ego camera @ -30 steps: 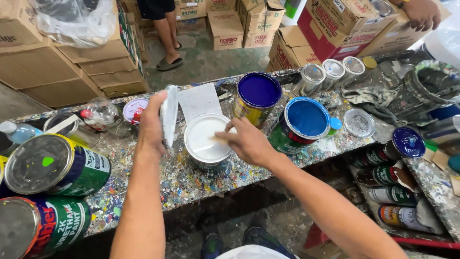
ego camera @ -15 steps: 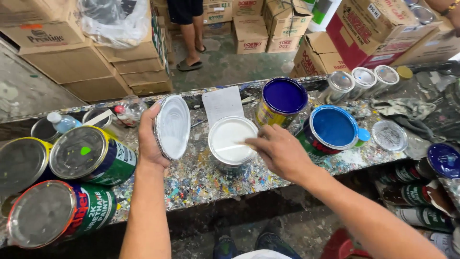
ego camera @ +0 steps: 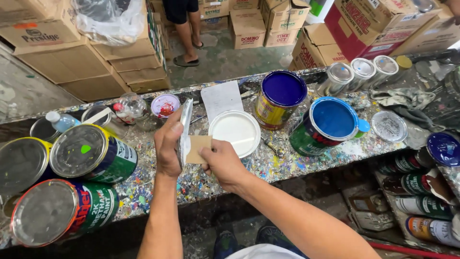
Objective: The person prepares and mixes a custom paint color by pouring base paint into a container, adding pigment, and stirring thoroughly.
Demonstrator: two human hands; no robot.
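On the paint-spattered bench (ego camera: 230,180), the left hand (ego camera: 168,144) grips a round metal lid (ego camera: 184,130) on edge, thumb on the near face and fingers behind, its white-coated side turned toward the right hand (ego camera: 221,163). That right hand pinches a small tan cardboard piece (ego camera: 198,149) whose left edge meets the lid's white face. Just beyond the hands stands an open can of white paint (ego camera: 235,130), full nearly to the rim, with a thin pale streak across its surface. A white paper slip (ego camera: 221,98) lies behind it. To the right, a yellow-labelled can (ego camera: 280,98) holds deep violet-blue paint, and a green-labelled can (ego camera: 330,124) holds brighter blue, a drip running over its rim. Past these, three small silver tins (ego camera: 362,72) lie closed in a row, and a loose round lid (ego camera: 389,126) rests flat on the bench. At the left, two large sealed cans (ego camera: 79,180) lie on their sides, one marked with a green dot. A plastic bottle (ego camera: 62,122) and a small pink-lidded tub (ego camera: 165,105) sit behind them.
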